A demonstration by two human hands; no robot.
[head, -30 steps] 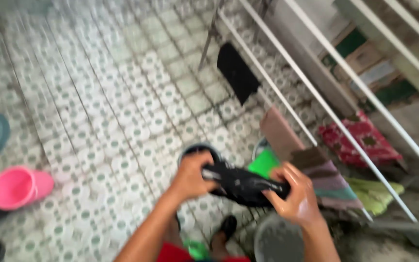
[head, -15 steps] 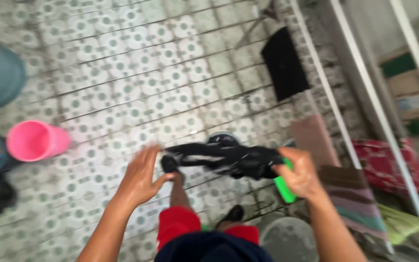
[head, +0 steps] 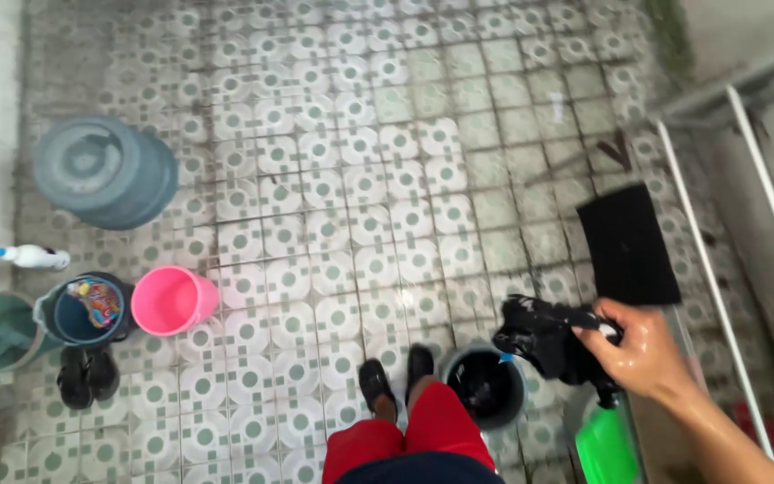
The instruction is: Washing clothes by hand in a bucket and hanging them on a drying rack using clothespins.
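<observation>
A home washing yard: patterned tiled floor [head: 333,179], buckets [head: 172,300], drying rack [head: 745,224] with hung cloth [head: 629,244].

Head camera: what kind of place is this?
Probably a tiled washing yard. Buckets such as the pink bucket stand on the tiled floor, and the right hand holds a wet black cloth beside a drying rack.

Looking down now on a tiled floor [head: 333,179], pale squares with green dots and dark, grimy grout, lit by soft daylight. Far left stands a big grey-blue water jug [head: 105,172]. Nearer on that side sit a pink bucket [head: 172,301], a dark blue pail [head: 84,310] and a white spray bottle [head: 33,257] by a pale wall. On the right run the white rails of a drying rack [head: 718,296], a black cloth [head: 629,244] hanging there.
</observation>
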